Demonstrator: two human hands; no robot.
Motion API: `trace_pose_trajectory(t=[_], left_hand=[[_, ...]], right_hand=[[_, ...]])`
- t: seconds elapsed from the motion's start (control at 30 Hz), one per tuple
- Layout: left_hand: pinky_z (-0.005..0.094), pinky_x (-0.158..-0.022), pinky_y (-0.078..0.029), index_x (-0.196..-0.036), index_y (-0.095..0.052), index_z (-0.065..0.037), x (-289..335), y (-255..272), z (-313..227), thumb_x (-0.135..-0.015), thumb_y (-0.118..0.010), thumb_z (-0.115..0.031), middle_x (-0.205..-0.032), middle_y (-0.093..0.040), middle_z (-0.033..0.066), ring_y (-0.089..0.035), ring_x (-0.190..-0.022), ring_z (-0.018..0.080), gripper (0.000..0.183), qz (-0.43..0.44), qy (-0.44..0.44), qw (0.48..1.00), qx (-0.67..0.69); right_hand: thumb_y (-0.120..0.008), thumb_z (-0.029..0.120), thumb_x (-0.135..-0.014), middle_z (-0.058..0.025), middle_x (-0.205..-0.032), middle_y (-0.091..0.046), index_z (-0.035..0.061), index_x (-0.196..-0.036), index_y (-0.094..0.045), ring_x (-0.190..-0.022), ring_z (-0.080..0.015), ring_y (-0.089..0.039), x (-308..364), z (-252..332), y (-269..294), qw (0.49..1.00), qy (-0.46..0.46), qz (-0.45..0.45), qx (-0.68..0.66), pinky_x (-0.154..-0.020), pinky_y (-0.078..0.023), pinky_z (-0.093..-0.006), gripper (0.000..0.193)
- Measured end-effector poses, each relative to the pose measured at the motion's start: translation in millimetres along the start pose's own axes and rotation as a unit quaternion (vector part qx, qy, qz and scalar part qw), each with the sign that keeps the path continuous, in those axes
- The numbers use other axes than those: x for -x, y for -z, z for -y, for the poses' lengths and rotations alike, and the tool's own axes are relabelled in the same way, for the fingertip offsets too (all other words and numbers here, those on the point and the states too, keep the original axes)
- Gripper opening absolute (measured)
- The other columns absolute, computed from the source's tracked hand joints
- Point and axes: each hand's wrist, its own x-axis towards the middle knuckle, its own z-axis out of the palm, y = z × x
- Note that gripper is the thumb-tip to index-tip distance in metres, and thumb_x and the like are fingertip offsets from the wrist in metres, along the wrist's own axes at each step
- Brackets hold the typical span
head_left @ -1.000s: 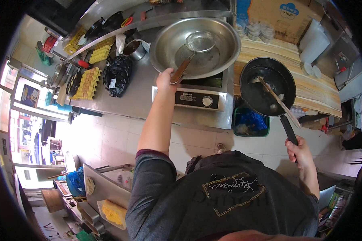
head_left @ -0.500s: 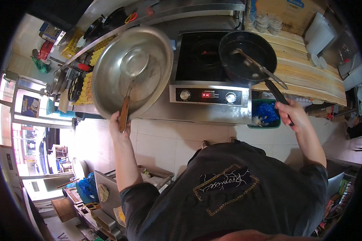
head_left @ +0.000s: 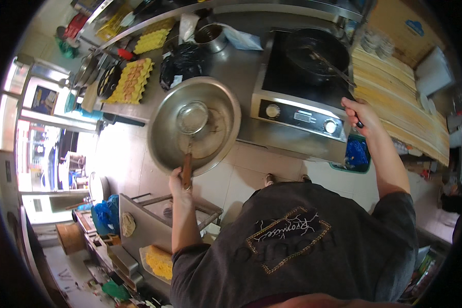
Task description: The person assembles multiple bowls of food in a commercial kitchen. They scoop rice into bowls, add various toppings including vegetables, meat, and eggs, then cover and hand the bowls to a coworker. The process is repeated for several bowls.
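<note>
My left hand (head_left: 180,184) is closed at the near rim of a wide steel basin (head_left: 161,134), by the wooden handle of a mesh strainer. The strainer (head_left: 193,118) rests inside the basin, its round mesh head over the bottom. Held just off the counter's front edge, the basin tilts a little and shows a thin residue inside. My right hand (head_left: 362,115) grips the black handle of a dark frying pan (head_left: 305,64) at the right side of the cooktop. A long metal utensil (head_left: 333,69) leans out over the pan's near rim; its kind is unclear.
The induction cooktop (head_left: 299,117) has two knobs and a display. Left on the counter are a yellow tray of eggs (head_left: 131,82), a black plastic bag (head_left: 182,64) and a steel pot (head_left: 210,38). A wooden board (head_left: 390,87) lies right; a bin (head_left: 358,154) stands below.
The basin has come toward me, off the counter, uncovering the bag and pot behind it. The pan sits further onto the cooktop. Red lit digits no longer show on the display. My view has turned.
</note>
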Motion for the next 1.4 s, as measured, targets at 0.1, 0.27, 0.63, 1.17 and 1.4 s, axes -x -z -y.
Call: trace_pose_trajectory(t=[0.1,0.27,0.63,1.17,1.4], left_hand=[[0.0321,-0.053,-0.051,-0.077,-0.055,-0.008,-20,8,22,-0.080,-0.056,-0.009,-0.069,-0.059,0.0025,-0.059,-0.057,0.0197,0.004,-0.015,0.001,0.999,0.032],[0.0332,-0.042,-0.046,-0.084,-0.050,-0.006,-59,-28,40,-0.088,-0.053,-0.012,-0.070,-0.055,0.0048,-0.056,-0.053,0.0197,0.007,-0.049,-0.025,0.998,0.036],[0.0426,-0.066,-0.053,-0.122,-0.038,0.003,-119,-136,54,-0.099,-0.040,-0.031,-0.112,-0.055,0.0180,-0.060,-0.091,0.0312,0.041,-0.084,-0.031,0.996,0.018],[0.0417,-0.087,-0.045,-0.122,-0.041,-0.011,82,53,216,-0.091,-0.059,-0.039,-0.126,-0.043,0.0065,-0.052,-0.111,0.0278,0.046,-0.213,-0.128,0.964,0.090],[0.0397,-0.077,-0.047,-0.117,-0.046,-0.013,380,228,423,-0.089,-0.059,-0.038,-0.118,-0.050,0.0054,-0.057,-0.099,0.0236,0.040,-0.551,0.121,0.820,0.094]], right_hand=[[-0.058,0.034,-0.090,0.0035,-0.060,-0.051,0.0034,-0.093,-0.058,-0.044,-0.0048,-0.043,-10,-1,3,0.998,0.019,0.046,-0.032,-0.040,-0.035,-0.0193,0.031],[-0.046,0.051,-0.094,-0.0027,-0.077,-0.061,0.0045,-0.114,-0.059,-0.061,-0.0076,-0.053,-12,-43,21,0.991,0.065,-0.039,-0.111,-0.051,-0.040,-0.0204,0.052],[-0.080,0.028,-0.069,-0.0230,-0.137,-0.030,0.0117,-0.138,-0.034,-0.122,-0.0433,-0.032,-16,-135,-9,0.799,0.306,-0.316,0.409,-0.102,-0.029,-0.0473,0.085],[-0.069,0.011,-0.080,-0.0129,-0.112,-0.050,0.0065,-0.109,-0.060,-0.083,-0.0224,-0.053,18,-157,-34,0.787,0.434,0.202,0.390,-0.073,-0.046,-0.0319,0.031],[-0.065,0.012,-0.083,-0.0055,-0.086,-0.050,0.0076,-0.109,-0.060,-0.064,-0.0145,-0.047,56,-231,-51,0.696,0.298,0.411,0.508,-0.059,-0.041,-0.0272,0.027]])
